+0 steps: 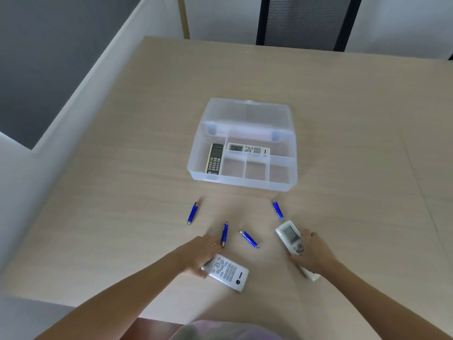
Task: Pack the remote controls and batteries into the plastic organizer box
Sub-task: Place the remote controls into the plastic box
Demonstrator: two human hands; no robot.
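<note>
A clear plastic organizer box [241, 181] stands open mid-table, its lid tipped back. Inside lie a dark remote [215, 158] in the left compartment and a white remote [248, 149] in the back compartment. My left hand [199, 253] grips the upper end of a white remote [228, 272] lying near the front edge. My right hand [312, 252] is closed around another white remote [290, 236] with a small screen. Several blue batteries lie loose on the table: one at the left [192, 213], one by my left fingers [224, 233], one in the middle [248, 239], one at the right [277, 209].
The table [343, 119] is pale wood; its left edge drops beside a white wall ledge. A black mesh chair [307, 20] stands at the far side. The box's three small front compartments hold nothing.
</note>
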